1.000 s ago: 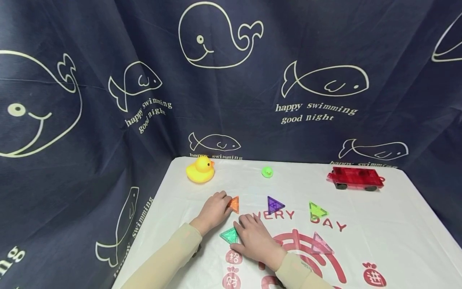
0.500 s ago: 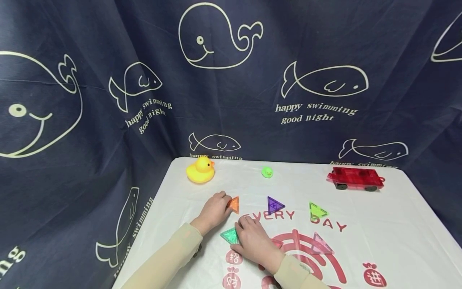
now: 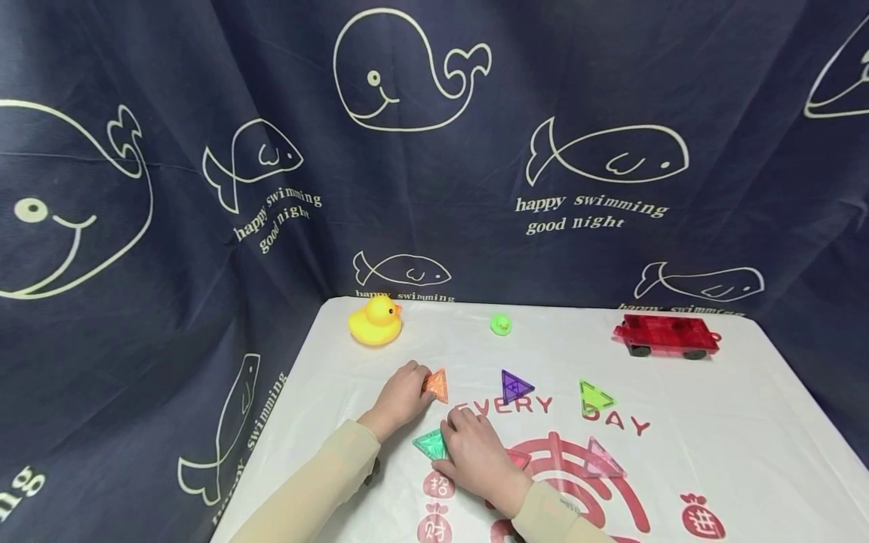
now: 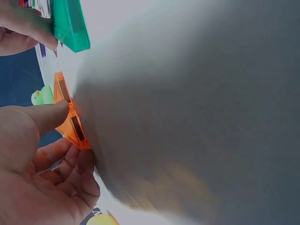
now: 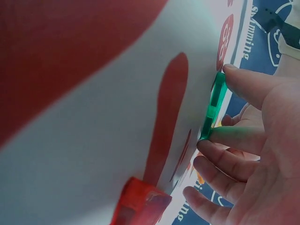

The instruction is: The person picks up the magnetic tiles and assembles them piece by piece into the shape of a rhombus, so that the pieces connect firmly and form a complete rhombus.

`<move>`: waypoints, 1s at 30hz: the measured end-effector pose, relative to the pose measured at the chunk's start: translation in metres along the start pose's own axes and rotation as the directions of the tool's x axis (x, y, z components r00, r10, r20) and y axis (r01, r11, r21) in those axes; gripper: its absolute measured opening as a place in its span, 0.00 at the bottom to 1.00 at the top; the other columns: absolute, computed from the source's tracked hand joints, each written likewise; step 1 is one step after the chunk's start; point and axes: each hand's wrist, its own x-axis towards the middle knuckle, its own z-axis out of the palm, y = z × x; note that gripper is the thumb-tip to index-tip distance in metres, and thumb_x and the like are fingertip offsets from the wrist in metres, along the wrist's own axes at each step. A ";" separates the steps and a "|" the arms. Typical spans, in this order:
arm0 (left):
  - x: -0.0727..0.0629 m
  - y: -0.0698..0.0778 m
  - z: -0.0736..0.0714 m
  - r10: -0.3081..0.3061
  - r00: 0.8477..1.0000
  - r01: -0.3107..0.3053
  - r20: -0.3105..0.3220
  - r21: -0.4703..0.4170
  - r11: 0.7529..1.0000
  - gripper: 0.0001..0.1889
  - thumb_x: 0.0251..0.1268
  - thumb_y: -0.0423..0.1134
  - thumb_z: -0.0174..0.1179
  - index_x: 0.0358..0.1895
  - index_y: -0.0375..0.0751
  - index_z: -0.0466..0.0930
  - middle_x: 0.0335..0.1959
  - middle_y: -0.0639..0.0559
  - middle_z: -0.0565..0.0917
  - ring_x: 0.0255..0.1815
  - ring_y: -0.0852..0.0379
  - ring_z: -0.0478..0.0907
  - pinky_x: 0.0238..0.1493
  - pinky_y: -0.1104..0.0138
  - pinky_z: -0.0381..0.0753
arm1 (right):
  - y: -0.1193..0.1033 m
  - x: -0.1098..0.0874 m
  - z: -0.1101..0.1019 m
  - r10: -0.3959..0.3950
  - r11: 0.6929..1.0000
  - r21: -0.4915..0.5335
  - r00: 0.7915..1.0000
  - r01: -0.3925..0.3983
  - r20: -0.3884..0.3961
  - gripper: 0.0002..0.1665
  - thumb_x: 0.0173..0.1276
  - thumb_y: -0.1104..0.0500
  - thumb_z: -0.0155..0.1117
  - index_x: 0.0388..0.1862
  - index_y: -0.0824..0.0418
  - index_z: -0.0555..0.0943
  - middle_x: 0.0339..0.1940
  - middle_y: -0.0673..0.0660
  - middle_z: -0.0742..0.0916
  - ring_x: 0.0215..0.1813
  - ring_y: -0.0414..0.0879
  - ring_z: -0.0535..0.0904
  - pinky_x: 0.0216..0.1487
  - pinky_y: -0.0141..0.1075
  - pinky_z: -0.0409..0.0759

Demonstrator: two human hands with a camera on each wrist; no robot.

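My left hand (image 3: pixel 400 398) pinches an orange translucent triangle tile (image 4: pixel 70 112), with the thumb on one edge and fingertips at the far corner. Nearer the person, my right hand (image 3: pixel 480 456) holds a teal-green triangle tile (image 5: pixel 214 103) between thumb and first fingers, low over the white tabletop. In the head view this green tile (image 3: pixel 431 444) points left. A red triangle tile (image 5: pixel 143 201) lies by the right wrist, which partly covers it in the head view. To the right lie a purple triangle tile (image 3: pixel 516 387), a lime one (image 3: pixel 595 397) and a pink one (image 3: pixel 602 460).
At the back of the printed white table cover (image 3: pixel 767 422) are a yellow toy duck (image 3: pixel 376 323), a small green duck (image 3: pixel 501 325) and a red toy car base (image 3: pixel 668 336) on black wheels. A dark blue whale-print curtain (image 3: pixel 434 188) hangs behind.
More of the orange tile shows past the left fingertips. The red tile has come into sight beside the right wrist, which shifted slightly. Otherwise both hands stay nearly in place.
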 end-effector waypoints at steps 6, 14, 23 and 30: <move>-0.001 0.000 0.001 0.009 1.000 -0.009 -0.024 -0.016 1.000 0.13 0.65 0.40 0.74 0.44 0.39 0.81 0.32 0.54 0.72 0.30 0.59 0.69 0.32 0.65 0.73 | -0.001 -0.001 -0.002 0.013 1.000 0.006 1.000 -0.013 0.016 0.37 0.59 0.36 0.78 0.52 0.65 0.87 0.43 0.54 0.80 0.47 0.49 0.76 0.49 0.46 0.77; -0.007 -0.003 -0.003 0.021 0.997 -0.023 -0.079 -0.023 0.999 0.10 0.62 0.34 0.75 0.39 0.41 0.81 0.30 0.55 0.73 0.28 0.59 0.70 0.32 0.64 0.73 | -0.001 -0.001 -0.002 0.029 0.999 0.016 0.997 -0.030 0.068 0.38 0.62 0.36 0.77 0.56 0.65 0.86 0.46 0.55 0.81 0.49 0.50 0.77 0.50 0.48 0.78; -0.012 -0.010 -0.006 0.052 0.996 -0.050 -0.077 0.017 0.999 0.04 0.65 0.34 0.72 0.38 0.42 0.86 0.30 0.55 0.79 0.30 0.59 0.75 0.35 0.62 0.78 | -0.001 -0.001 0.002 0.037 0.999 0.001 0.997 -0.038 0.064 0.39 0.62 0.36 0.76 0.57 0.66 0.86 0.47 0.56 0.81 0.50 0.51 0.77 0.50 0.48 0.79; -0.019 -0.009 -0.008 0.094 0.992 -0.091 -0.082 0.044 0.995 0.05 0.65 0.34 0.70 0.32 0.43 0.83 0.25 0.56 0.76 0.25 0.59 0.72 0.31 0.62 0.77 | -0.004 -0.001 0.003 0.047 0.999 0.003 0.996 -0.048 0.074 0.39 0.64 0.37 0.75 0.59 0.67 0.84 0.50 0.58 0.81 0.51 0.51 0.77 0.50 0.48 0.79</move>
